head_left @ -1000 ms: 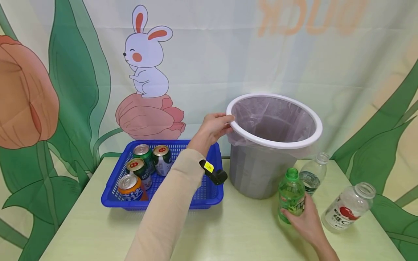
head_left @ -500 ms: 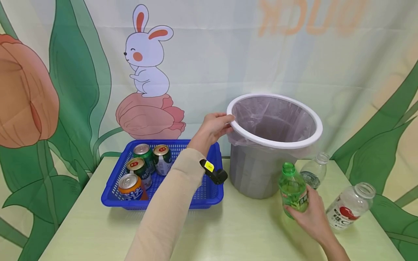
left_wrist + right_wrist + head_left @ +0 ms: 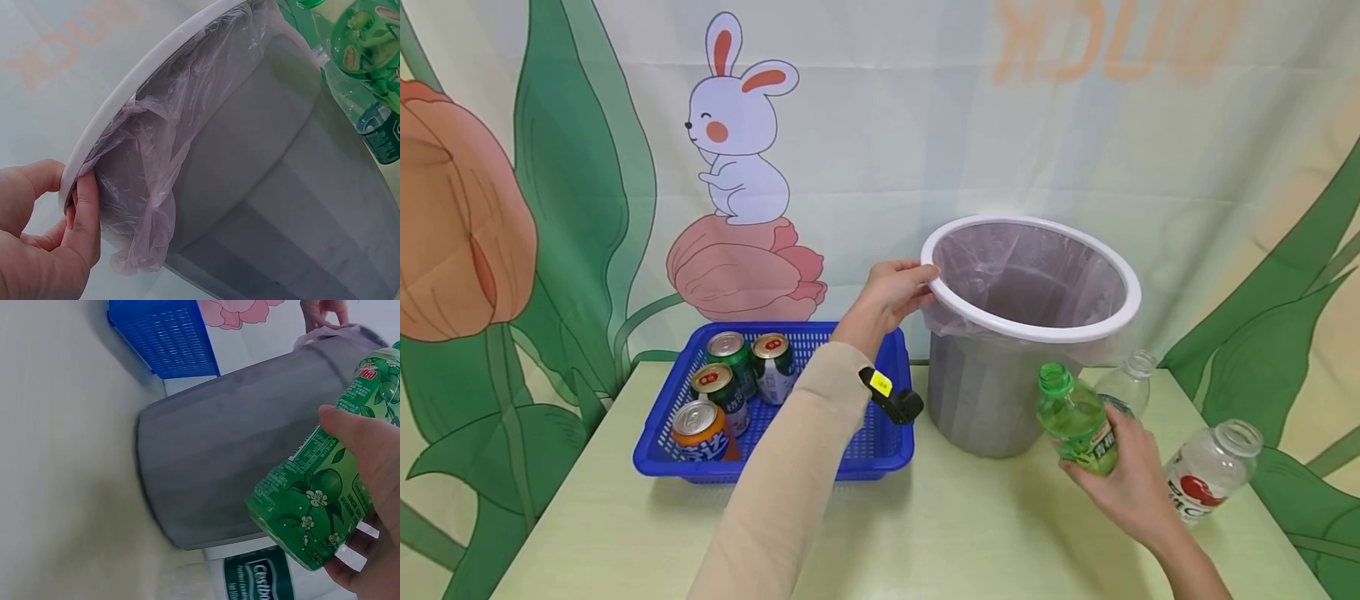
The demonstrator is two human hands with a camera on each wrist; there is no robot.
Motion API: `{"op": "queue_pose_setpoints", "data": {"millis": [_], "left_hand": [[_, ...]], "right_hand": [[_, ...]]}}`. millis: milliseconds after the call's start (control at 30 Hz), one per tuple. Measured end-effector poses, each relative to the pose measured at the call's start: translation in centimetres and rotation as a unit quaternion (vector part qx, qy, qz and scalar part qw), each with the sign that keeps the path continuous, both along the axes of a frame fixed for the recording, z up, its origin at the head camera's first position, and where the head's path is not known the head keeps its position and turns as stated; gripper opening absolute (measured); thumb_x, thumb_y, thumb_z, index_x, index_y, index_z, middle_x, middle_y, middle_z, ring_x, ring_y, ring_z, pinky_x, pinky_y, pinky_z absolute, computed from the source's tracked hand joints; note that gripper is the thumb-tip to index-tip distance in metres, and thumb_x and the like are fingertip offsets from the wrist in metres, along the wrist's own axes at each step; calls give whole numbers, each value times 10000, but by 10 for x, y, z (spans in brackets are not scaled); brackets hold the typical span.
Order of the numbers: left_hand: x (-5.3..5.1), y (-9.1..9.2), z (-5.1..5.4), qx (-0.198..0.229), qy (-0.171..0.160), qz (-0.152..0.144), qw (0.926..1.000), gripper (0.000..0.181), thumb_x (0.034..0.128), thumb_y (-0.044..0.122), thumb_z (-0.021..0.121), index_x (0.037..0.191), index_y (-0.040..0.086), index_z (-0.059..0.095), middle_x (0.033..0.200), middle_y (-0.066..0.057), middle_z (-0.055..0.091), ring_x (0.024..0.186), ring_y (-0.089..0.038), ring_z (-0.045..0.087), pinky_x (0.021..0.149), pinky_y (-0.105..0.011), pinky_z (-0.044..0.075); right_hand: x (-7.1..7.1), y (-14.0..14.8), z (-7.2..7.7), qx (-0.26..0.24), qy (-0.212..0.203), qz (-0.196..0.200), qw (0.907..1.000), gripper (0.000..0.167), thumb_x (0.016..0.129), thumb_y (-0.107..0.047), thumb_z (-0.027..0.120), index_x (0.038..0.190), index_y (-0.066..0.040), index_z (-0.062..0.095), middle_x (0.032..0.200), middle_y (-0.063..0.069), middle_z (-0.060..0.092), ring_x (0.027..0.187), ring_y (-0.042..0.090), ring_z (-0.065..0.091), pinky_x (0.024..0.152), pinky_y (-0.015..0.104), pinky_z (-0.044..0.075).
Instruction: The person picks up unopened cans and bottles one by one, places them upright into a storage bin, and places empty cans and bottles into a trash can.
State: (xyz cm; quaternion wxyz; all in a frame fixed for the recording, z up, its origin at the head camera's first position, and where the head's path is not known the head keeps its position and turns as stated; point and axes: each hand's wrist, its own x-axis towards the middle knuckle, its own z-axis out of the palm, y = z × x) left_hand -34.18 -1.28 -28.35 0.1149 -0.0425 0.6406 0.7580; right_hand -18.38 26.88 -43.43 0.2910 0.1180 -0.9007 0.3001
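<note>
My left hand [image 3: 897,290] pinches the white rim [image 3: 1037,332] of a grey trash bin [image 3: 988,392], with the thumb on top and fingers beneath, as the left wrist view shows. A thin translucent bag [image 3: 156,150] lines the bin and folds out under the rim. In my right hand [image 3: 1131,475] is a green plastic bottle [image 3: 1078,425], gripped round its label and held above the table. It has no cap and its neck tilts left, beside the bin's front right. Behind it stands a clear bottle [image 3: 1127,385] with a dark green label [image 3: 259,575], partly hidden.
A blue plastic basket [image 3: 880,462] at the left holds several cans [image 3: 700,425]; my left forearm crosses over it. A clear wide-mouthed jar [image 3: 1213,467] with a red-and-white label leans at the right of the table [image 3: 955,533]. A printed cloth [image 3: 865,125] hangs behind.
My right hand has lifted the green bottle off the table and tipped its neck to the left. My left hand has stayed on the bin's rim.
</note>
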Motion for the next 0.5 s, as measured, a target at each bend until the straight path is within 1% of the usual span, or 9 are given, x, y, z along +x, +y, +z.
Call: {"op": "queue_pose_setpoints", "data": {"millis": [233, 500], "left_hand": [[0, 0, 0, -2, 0, -30, 10000, 451, 863, 124, 638, 1274, 22, 485, 1159, -113, 565, 915, -185, 627, 769, -245, 543], [0, 0, 0, 29, -7, -43, 10000, 454, 863, 123, 638, 1276, 22, 480, 1174, -116, 562, 936, -192, 627, 779, -247, 541]], "right_hand": [[3, 1, 17, 281, 41, -21, 9996, 839, 544, -117, 861, 1255, 24, 439, 1006, 171, 526, 904, 308, 457, 728, 398, 329], [2, 3, 36, 566, 306, 185, 9978, 862, 520, -111, 867, 1266, 7, 450, 988, 149, 544, 901, 287, 469, 724, 399, 340]]}}
